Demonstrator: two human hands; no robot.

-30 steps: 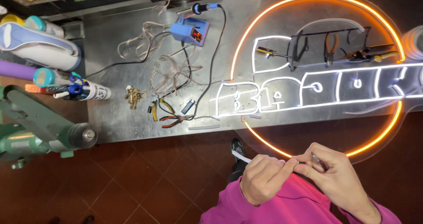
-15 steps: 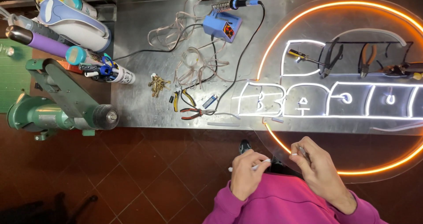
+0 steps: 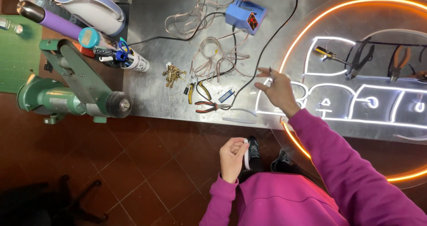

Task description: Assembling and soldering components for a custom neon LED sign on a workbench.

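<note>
The right hand (image 3: 278, 90) was stretched out over the metal tabletop (image 3: 151, 52), its fingers pinched together on a thin dark tool (image 3: 270, 73) that pointed toward twelve o'clock. It hovered at the nine o'clock edge of the lit neon sign (image 3: 356, 97), just beside the glowing white letters. The left hand (image 3: 232, 157) was held close to the body at six o'clock, above the red tiled floor (image 3: 133, 172), fingers closed around a short white strip (image 3: 246, 154). At nine o'clock from the right hand lay red-handled pliers (image 3: 209, 106) and yellow-handled cutters (image 3: 198, 90), with a small heap of brass pieces (image 3: 172, 73) beyond them. A blue soldering station (image 3: 245, 16) sat at twelve o'clock, its black cord (image 3: 262, 52) trailing down toward the pliers.
</note>
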